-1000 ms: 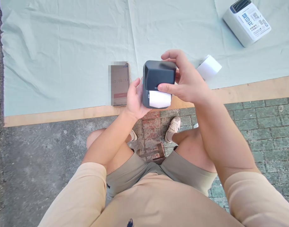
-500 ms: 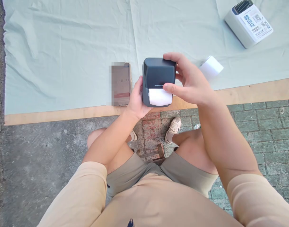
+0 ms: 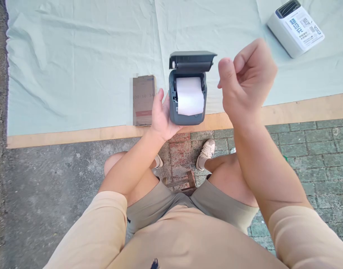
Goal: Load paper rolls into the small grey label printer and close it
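Observation:
A dark label printer (image 3: 188, 118) sits in my left hand (image 3: 163, 117), which grips it from its left side and beneath; the fingers under it are hidden. Its lid (image 3: 192, 59) stands raised at the far side. Inside lies a white paper roll (image 3: 190, 93), its loose end hanging over the front. To the right of the printer, apart from it, my right hand (image 3: 248, 80) is raised with its fingers curled in and nothing visible in them.
Left of the printer a phone (image 3: 144, 101) showing a timer lies near the table edge. A white box with printed labels (image 3: 296, 30) rests at the back right. Pale cloth (image 3: 84, 67) covers the table, leaving a wooden front edge (image 3: 61, 136). Below are my knees and paving.
The printer's lid has swung up, uncovering the paper roll. My right hand has let go of the printer, moved right and curled up, now covering the white paper seen earlier on the cloth.

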`<state>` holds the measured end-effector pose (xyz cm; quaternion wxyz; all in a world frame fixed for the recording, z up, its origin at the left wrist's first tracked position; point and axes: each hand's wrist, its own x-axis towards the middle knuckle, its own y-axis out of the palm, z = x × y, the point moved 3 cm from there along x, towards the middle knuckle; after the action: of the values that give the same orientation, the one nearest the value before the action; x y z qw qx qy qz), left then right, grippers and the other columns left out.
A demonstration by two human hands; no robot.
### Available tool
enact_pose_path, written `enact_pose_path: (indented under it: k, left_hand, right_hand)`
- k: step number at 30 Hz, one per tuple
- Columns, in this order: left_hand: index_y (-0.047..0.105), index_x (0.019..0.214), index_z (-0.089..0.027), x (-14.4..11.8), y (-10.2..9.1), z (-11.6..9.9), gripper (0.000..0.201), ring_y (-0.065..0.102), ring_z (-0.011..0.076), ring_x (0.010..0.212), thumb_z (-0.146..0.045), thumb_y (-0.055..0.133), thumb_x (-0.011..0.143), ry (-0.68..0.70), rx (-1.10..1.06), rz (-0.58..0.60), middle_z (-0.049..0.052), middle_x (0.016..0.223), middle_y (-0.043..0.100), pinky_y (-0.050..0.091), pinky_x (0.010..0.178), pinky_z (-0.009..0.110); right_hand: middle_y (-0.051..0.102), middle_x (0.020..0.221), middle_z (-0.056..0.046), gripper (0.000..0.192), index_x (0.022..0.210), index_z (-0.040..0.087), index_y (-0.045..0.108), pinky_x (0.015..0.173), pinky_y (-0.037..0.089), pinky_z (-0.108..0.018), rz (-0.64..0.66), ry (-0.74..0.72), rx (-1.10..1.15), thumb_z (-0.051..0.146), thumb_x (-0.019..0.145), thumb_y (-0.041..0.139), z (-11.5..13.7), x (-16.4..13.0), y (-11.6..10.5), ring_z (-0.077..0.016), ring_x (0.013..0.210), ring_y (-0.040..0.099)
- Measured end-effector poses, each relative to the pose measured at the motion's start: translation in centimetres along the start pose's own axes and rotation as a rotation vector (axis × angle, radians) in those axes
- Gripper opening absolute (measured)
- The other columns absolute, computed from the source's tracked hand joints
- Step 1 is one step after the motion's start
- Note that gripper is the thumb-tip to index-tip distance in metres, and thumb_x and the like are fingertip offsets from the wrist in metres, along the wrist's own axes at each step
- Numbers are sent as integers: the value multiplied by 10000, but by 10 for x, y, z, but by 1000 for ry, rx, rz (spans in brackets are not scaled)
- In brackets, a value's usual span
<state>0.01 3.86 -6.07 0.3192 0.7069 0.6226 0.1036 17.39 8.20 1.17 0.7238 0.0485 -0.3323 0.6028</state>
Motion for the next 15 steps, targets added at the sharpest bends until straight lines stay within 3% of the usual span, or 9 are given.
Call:
enact_pose_path:
  k: [3, 5, 7, 9, 11, 15]
  left_hand:
    - [680, 1289, -302, -2, 3, 1, 745, 559, 437, 1585, -904, 553, 869, -55, -79, 31, 83, 1430, 742, 629, 1096, 601]
    - [678, 1271, -296, -3, 5, 1, 691, 530, 428, 1611, -860, 551, 892, -33, -89, -3, 75, 1430, 743, 620, 1113, 582]
    - [678, 1252, -288, -5, 8, 0, 648, 517, 424, 1620, -821, 576, 897, -5, -79, -24, 73, 1407, 754, 604, 1140, 573]
    - [676, 1253, -280, -6, 11, 0, 639, 540, 429, 1600, -797, 618, 881, 0, -64, -9, 75, 1387, 765, 594, 1161, 569]
    - [673, 1274, -277, -7, 14, 0, 654, 588, 441, 1552, -791, 637, 870, -24, -59, 25, 73, 1375, 774, 606, 1145, 575]
    - [680, 1302, -296, -7, 14, 2, 665, 650, 444, 1480, -804, 627, 876, -40, -61, 64, 46, 1349, 792, 634, 1091, 573]
  right_hand:
    - [706, 870, -38, 387, 819, 316, 573, 904, 621, -531, 219, -14, -30, 657, 981, 659, 10, 1, 2, -304, 921, 738]
    - [795, 995, -59, 230, 941, 338, 681, 1044, 593, -595, 388, -18, -99, 566, 944, 713, 13, 1, 3, -364, 1095, 743]
    - [822, 1114, -76, 242, 1093, 355, 709, 1103, 559, -639, 476, -2, -152, 499, 901, 746, 13, 2, 3, -400, 1172, 713]
    - [813, 1224, -86, 377, 1214, 359, 675, 1093, 555, -642, 505, 4, -163, 427, 853, 760, 13, 4, 1, -403, 1176, 701]
    - [797, 1264, -88, 431, 1192, 345, 641, 1020, 579, -603, 525, -11, -176, 353, 779, 763, 13, 6, 0, -377, 1108, 719]
    - [767, 1001, -26, 357, 963, 335, 584, 815, 569, -516, 602, 2, -284, 259, 681, 790, 12, 6, -3, -308, 848, 693]
